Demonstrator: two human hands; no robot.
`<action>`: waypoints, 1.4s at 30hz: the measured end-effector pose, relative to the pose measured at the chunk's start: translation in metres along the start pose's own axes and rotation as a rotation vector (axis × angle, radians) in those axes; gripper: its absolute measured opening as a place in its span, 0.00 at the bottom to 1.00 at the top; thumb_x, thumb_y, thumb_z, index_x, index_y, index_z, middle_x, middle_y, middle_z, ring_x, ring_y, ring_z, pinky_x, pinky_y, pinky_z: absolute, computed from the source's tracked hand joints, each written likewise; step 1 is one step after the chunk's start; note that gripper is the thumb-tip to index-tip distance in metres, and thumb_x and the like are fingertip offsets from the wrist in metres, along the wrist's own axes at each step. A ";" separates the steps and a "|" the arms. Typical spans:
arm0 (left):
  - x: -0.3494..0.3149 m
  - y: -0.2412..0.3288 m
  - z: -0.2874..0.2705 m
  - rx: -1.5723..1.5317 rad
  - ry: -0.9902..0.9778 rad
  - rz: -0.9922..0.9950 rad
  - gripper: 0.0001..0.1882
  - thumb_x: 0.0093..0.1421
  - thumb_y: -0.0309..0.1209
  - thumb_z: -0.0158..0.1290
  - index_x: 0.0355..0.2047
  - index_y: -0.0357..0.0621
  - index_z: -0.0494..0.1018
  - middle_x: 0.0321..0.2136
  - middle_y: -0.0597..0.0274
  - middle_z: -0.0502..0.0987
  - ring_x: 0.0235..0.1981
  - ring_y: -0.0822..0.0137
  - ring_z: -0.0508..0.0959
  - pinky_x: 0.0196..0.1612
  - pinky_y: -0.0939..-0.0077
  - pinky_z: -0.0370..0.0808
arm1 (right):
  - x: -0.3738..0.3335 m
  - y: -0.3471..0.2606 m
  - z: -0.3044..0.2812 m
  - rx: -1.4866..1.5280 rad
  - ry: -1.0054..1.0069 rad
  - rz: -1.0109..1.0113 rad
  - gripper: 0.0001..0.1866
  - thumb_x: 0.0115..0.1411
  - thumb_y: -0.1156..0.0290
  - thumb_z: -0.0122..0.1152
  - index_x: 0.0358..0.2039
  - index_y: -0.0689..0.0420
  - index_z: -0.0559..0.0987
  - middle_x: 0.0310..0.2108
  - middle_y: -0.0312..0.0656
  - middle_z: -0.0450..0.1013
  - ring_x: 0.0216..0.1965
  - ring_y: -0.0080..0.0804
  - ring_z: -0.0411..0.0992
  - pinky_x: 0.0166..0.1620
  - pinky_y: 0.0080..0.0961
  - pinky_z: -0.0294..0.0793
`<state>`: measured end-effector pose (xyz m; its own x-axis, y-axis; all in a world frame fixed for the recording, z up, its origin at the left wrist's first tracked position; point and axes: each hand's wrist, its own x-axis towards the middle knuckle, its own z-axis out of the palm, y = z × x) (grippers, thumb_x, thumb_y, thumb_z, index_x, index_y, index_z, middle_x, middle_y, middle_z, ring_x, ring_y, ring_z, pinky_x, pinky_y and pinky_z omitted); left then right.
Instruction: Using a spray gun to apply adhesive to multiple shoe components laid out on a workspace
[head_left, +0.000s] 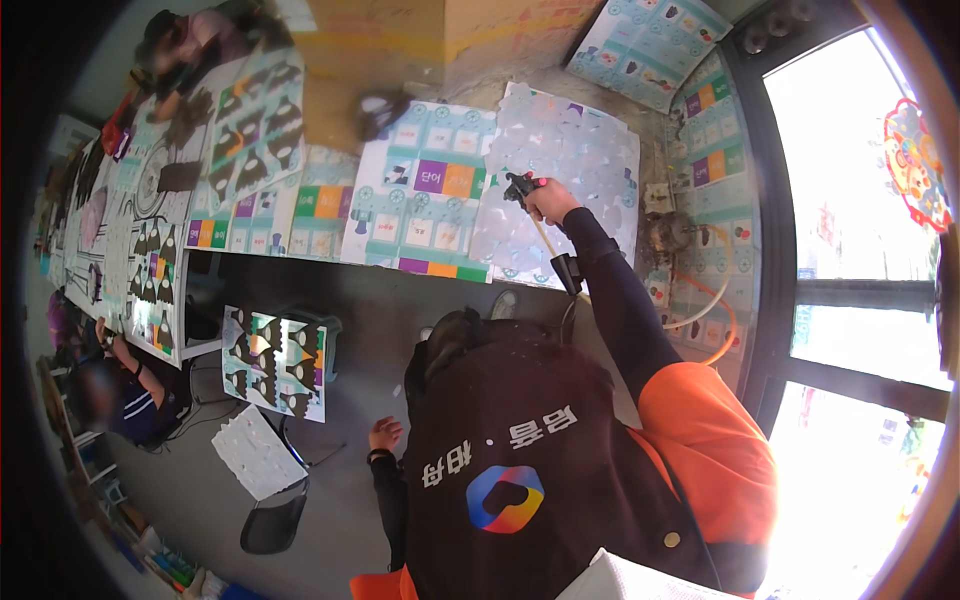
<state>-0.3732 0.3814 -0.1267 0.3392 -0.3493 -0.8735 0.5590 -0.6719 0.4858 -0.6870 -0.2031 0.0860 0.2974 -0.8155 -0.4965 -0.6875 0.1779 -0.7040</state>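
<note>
My right hand [550, 200] is closed round a black trigger gun [520, 188] with a pale hose [547, 238]. It is over a large sheet of whitish-grey cut-out pieces [510, 140] at the table's right end. A small black device [567, 270] sits at my right forearm. Beside that sheet, to the left, lies a printed sheet [425, 190] with coloured blocks and pale cards. My left hand [385, 433] hangs low beside my black apron [520, 430], away from the table. Its fingers are loosely apart and nothing shows in them.
A cardboard box [370, 60] stands behind the table. Black-patterned sheets [275, 360] and a white panel [258, 452] rest near a black chair [272, 525] on the left. Orange tubing [730, 335] hangs by the window at right. Other people [140, 400] work at the far left and back left.
</note>
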 end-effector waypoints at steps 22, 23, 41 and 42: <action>0.008 -0.015 -0.019 0.017 -0.074 0.059 0.16 0.60 0.32 0.42 0.47 0.40 0.68 0.34 0.49 0.77 0.28 0.56 0.77 0.32 0.69 0.74 | -0.044 0.034 0.031 -0.030 -0.019 0.044 0.11 0.44 0.66 0.55 0.21 0.62 0.76 0.15 0.46 0.71 0.16 0.36 0.72 0.23 0.32 0.72; 0.011 -0.016 -0.023 0.014 -0.137 0.087 0.17 0.60 0.33 0.41 0.47 0.39 0.67 0.34 0.48 0.77 0.29 0.55 0.77 0.32 0.68 0.74 | -0.046 0.036 0.033 -0.028 -0.019 0.046 0.11 0.44 0.66 0.55 0.21 0.62 0.76 0.15 0.46 0.71 0.16 0.36 0.72 0.23 0.32 0.72; 0.032 0.001 -0.037 0.037 -0.243 0.135 0.18 0.62 0.35 0.39 0.47 0.38 0.68 0.36 0.46 0.77 0.29 0.56 0.78 0.28 0.67 0.73 | -0.087 0.036 0.049 -0.074 0.008 -0.167 0.06 0.41 0.72 0.53 0.18 0.61 0.72 0.14 0.41 0.68 0.16 0.31 0.68 0.22 0.29 0.66; 0.034 0.001 -0.039 0.040 -0.243 0.134 0.18 0.62 0.35 0.39 0.47 0.38 0.68 0.36 0.46 0.77 0.29 0.56 0.78 0.28 0.67 0.73 | -0.091 0.033 0.046 -0.179 -0.110 -0.183 0.06 0.42 0.72 0.53 0.19 0.61 0.73 0.13 0.40 0.68 0.16 0.30 0.68 0.22 0.28 0.66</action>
<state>-0.3314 0.3946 -0.1549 0.2136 -0.5800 -0.7861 0.4893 -0.6329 0.6000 -0.7067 -0.0979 0.0846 0.4910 -0.7587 -0.4282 -0.7190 -0.0754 -0.6909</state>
